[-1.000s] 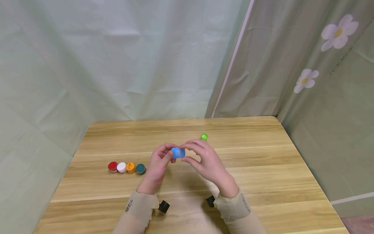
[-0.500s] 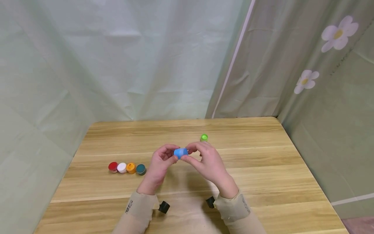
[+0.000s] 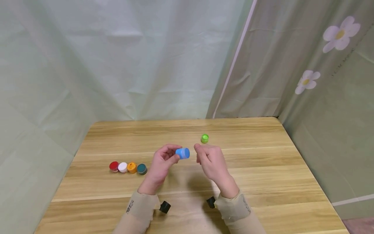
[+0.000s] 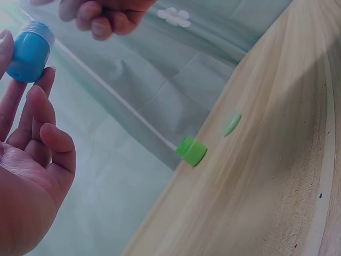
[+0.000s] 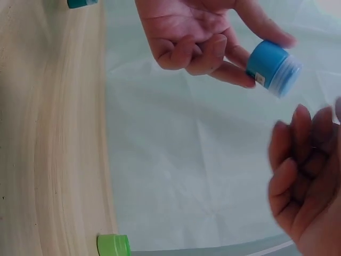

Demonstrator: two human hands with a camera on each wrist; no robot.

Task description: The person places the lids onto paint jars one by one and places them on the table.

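Note:
My left hand (image 3: 159,162) pinches a small blue paint jar (image 3: 182,153) between thumb and fingers, held above the table and tilted on its side. In the right wrist view, the jar's pale, translucent ridged end faces my right hand (image 5: 309,176). That hand is apart from the jar, its fingers curled in, with nothing visible in them. Beyond it, a green paint jar (image 3: 205,138) stands upright on the table. A light green lid (image 4: 232,124) lies near that jar in the left wrist view.
On the wooden table (image 3: 263,169), at the left, a row of small jars holds a red one (image 3: 114,166), a white one (image 3: 122,167), an orange one (image 3: 132,167) and a dark teal one (image 3: 142,168). Pale curtains (image 3: 146,65) hang behind the table's back edge.
My right hand was at the end of the blue jar half a second ago and has since drawn away to the right, fingers curling in. The left hand keeps holding the jar.

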